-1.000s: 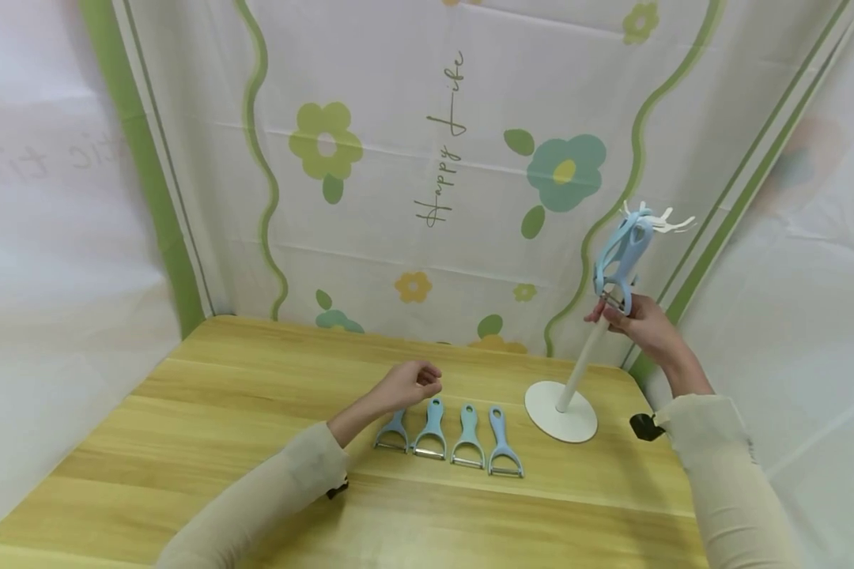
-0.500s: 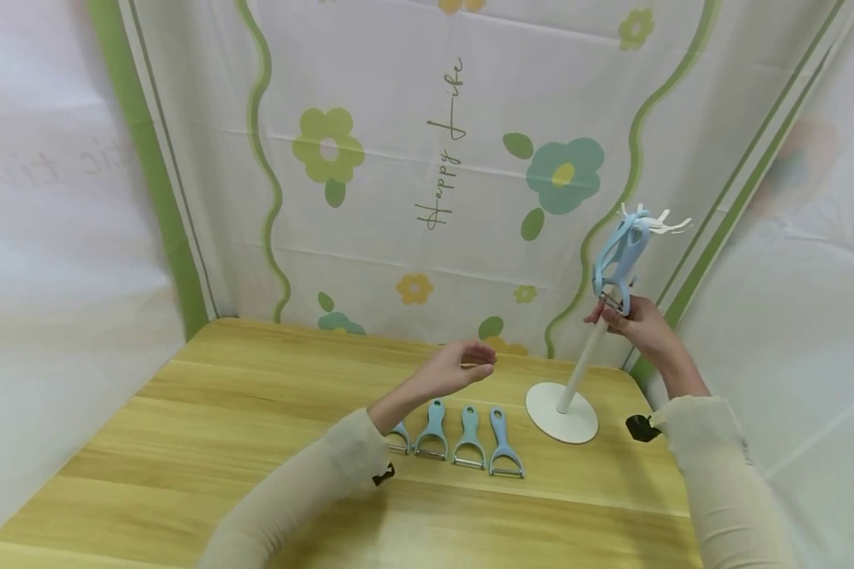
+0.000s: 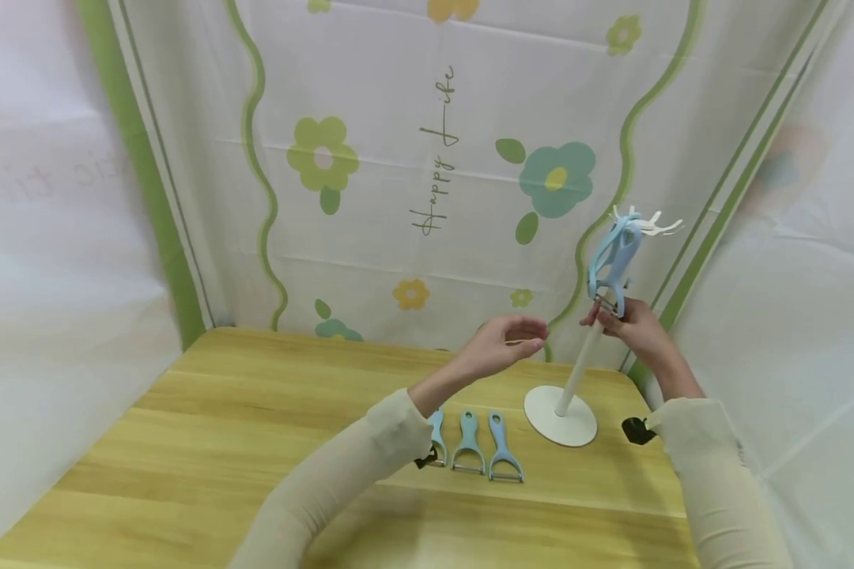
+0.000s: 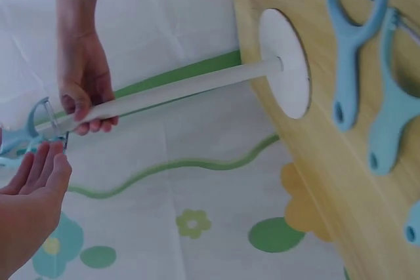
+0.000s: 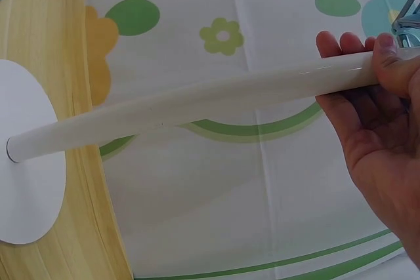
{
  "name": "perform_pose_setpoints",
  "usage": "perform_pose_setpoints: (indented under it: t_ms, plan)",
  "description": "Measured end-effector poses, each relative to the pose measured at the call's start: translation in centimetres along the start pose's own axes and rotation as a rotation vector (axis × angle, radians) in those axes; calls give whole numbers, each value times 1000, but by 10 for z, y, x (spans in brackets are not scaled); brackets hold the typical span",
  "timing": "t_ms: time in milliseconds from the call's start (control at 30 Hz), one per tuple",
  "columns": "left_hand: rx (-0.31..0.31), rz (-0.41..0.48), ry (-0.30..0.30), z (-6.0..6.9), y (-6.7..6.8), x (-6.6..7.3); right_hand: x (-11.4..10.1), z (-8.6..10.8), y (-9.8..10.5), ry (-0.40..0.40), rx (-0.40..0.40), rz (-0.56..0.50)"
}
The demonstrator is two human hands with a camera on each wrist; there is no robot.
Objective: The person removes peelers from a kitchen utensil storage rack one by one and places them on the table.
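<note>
My right hand (image 3: 640, 332) grips the white pole of a hook stand (image 3: 580, 363) just below its top. Several blue Y-shaped peelers (image 3: 621, 261) hang together from the stand's white hooks. Curled fingers and thumb wrap the pole (image 5: 216, 96) in the right wrist view. My left hand (image 3: 505, 346) is raised left of the pole, fingers loosely extended, holding nothing. In the left wrist view, the left hand (image 4: 36, 195) appears just below the hanging peelers (image 4: 29, 129); whether it touches them I cannot tell. The peelers are partly cut off there.
On the wooden table (image 3: 256, 442) lie a blue peeler (image 3: 501, 446) and a green-blue peeler (image 3: 468, 442), side by side. Another peeler (image 3: 437, 431) is partly covered by the left sleeve. The stand's round base (image 3: 541, 411) rests near the back right edge. A floral curtain (image 3: 370, 229) hangs behind.
My left hand has moved right and slightly up, from above the row of peelers towards the stand, its fingers loosening. The right hand keeps its hold on the pole.
</note>
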State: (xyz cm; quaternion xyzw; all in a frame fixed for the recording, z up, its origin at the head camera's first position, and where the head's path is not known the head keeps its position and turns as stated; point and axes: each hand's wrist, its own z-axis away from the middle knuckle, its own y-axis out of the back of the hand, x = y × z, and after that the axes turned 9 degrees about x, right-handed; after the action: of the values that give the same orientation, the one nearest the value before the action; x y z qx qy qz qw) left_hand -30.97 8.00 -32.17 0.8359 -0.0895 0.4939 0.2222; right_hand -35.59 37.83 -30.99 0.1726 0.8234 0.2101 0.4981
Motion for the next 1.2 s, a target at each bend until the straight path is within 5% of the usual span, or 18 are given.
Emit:
perform_pose_setpoints:
  t_ms: [500,900,1200]
  plan:
    - [10,68,-92,-52,-17,42,1,2,2,-35,0,-47]
    - [110,96,-125,-79,-35,59,1,2,-3,-40,-7,-96]
    - [164,60,-89,-92,-45,68,0,1,-3,-8,-2,-142]
